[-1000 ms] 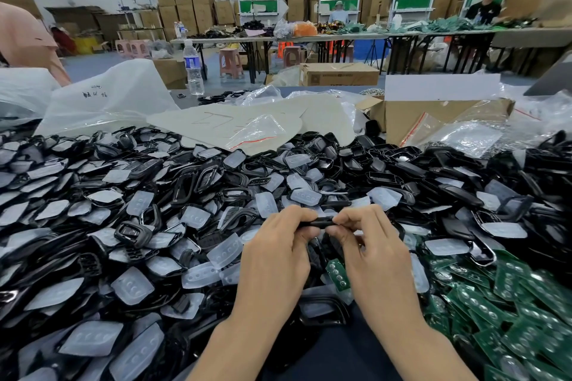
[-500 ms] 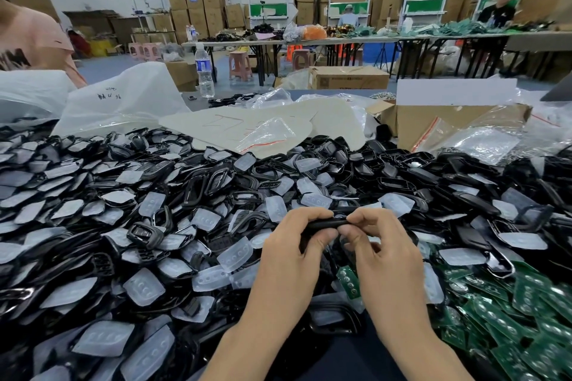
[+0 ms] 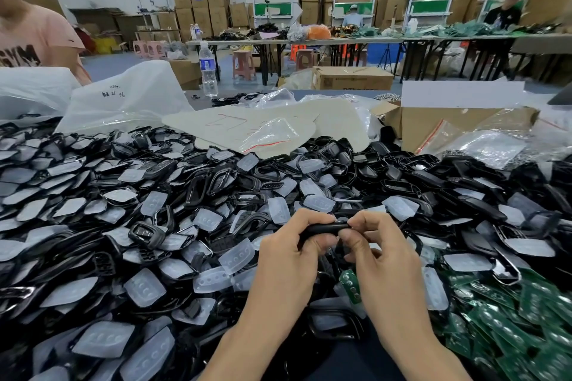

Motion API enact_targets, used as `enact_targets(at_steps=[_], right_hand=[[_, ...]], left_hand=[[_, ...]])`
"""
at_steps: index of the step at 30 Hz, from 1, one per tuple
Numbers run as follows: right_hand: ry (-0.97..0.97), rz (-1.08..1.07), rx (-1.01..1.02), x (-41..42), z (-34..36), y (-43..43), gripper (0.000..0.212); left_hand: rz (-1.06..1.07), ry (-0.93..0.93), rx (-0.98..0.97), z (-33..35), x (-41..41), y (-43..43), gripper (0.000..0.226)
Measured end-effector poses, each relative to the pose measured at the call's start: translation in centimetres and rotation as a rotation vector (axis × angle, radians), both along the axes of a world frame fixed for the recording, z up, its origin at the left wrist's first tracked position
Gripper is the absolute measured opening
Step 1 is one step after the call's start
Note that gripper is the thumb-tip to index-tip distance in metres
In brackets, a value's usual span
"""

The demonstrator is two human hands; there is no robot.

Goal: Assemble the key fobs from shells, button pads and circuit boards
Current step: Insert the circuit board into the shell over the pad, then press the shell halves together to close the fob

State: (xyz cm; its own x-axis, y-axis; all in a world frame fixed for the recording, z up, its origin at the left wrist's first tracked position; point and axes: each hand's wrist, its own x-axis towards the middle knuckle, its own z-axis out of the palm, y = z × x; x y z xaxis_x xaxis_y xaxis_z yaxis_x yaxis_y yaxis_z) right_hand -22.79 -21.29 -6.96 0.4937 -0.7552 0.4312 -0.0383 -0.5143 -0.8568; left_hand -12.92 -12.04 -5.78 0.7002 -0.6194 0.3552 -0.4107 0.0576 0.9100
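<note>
Your left hand and right hand pinch the slim black plastic key-fob shell edge-on above the heap of translucent button pads. Grip unchanged for the last second: probably still pressing halves together, fob not closed.

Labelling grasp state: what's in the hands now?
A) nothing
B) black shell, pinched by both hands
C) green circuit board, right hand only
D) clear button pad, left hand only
B: the left hand and right hand both pinch the black shell between fingers and thumbs, one hand at each end.
</note>
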Motion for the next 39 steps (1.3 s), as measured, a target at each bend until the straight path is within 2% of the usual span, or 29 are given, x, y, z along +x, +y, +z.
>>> enact_targets(at_steps=[5,15,19,21,23,28,30,32,37,39], right_hand=[[0.02,0.012,-0.069,0.1,-0.2,0.0,0.019],[-0.006,0.025,-0.06,0.2,-0.5,-0.2,0.011],[-0.139,0.175,0.148,0.4,-0.1,0.0,0.011],[-0.215,0.236,0.283,0.5,0.2,0.2,0.003],[-0.279,0.271,0.417,0.7,0.2,0.0,0.005],[-0.316,0.284,0.591,0.5,0.0,-0.9,0.014],[-0.304,0.301,0.58,0.5,-0.2,-1.0,0.01],[-0.28,0.312,0.539,0.5,-0.3,-0.9,0.017],[-0.285,0.315,0.46,0.5,-0.2,-0.7,0.012],[-0.274,0.312,0.41,0.5,-0.3,-0.8,0.018]], left_hand=[[0.016,0.023,0.027,-0.1,0.2,0.2,0.053],[0.041,0.038,-0.021,-0.1,0.0,0.3,0.049],[0.05,0.073,-0.098,-0.1,-0.3,-0.1,0.045],[0.051,0.042,-0.085,-0.1,-0.2,-0.2,0.043],[0.034,-0.018,-0.068,-0.2,-0.2,-0.2,0.04],[0.009,-0.148,-0.072,0.0,-0.5,0.1,0.011],[0.011,-0.058,-0.102,0.1,-0.5,0.1,0.02],[-0.014,0.061,-0.123,0.3,-0.4,0.0,0.034],[-0.035,0.088,-0.116,0.6,-0.4,0.3,0.05],[-0.04,0.102,-0.121,0.6,-0.4,0.3,0.051]])
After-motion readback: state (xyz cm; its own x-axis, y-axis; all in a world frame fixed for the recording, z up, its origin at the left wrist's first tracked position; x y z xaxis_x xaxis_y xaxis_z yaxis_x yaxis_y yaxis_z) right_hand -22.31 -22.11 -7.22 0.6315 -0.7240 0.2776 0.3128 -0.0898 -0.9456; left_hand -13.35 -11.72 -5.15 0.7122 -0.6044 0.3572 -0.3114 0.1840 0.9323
